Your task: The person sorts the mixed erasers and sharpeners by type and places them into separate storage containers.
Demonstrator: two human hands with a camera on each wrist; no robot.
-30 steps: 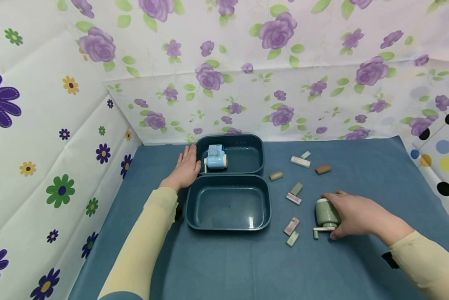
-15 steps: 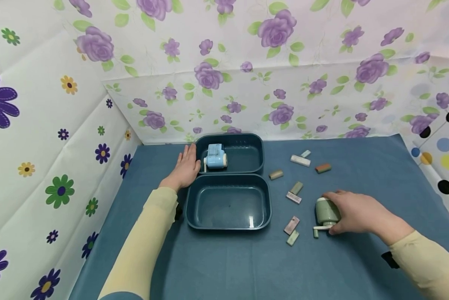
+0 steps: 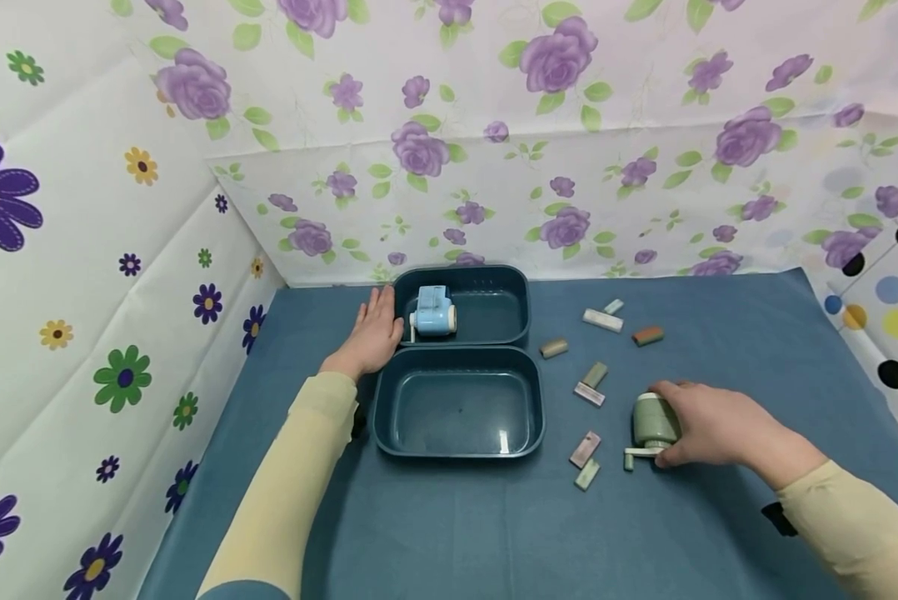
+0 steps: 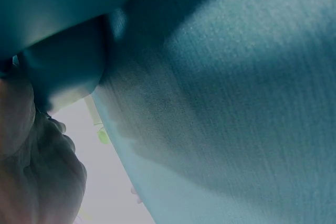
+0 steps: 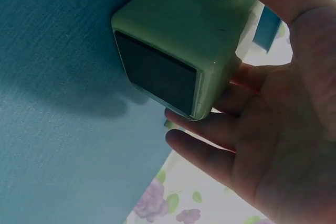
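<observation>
- Right hand [image 3: 707, 425]: fingers curled round the green sharpener [image 3: 651, 421], thumb on the near side, fingertips over the top knob. In the right wrist view the fingers [image 5: 220, 129] wrap the green body [image 5: 173, 51].
- Green sharpener: rests on the blue cloth [image 3: 494, 533], right of the near tray [image 3: 458, 454], crank handle pointing toward the near side.
- Small erasers [image 3: 584, 450]: scattered on the cloth between the near tray and the sharpener, and farther back.
- Near tray: touches the far tray [image 3: 524, 312] along one edge.
- Left hand [image 3: 374, 333]: lies flat, fingers straight and together, against the left wall of the far tray.
- Blue sharpener [image 3: 432, 315]: sits in the far tray, left part.
</observation>
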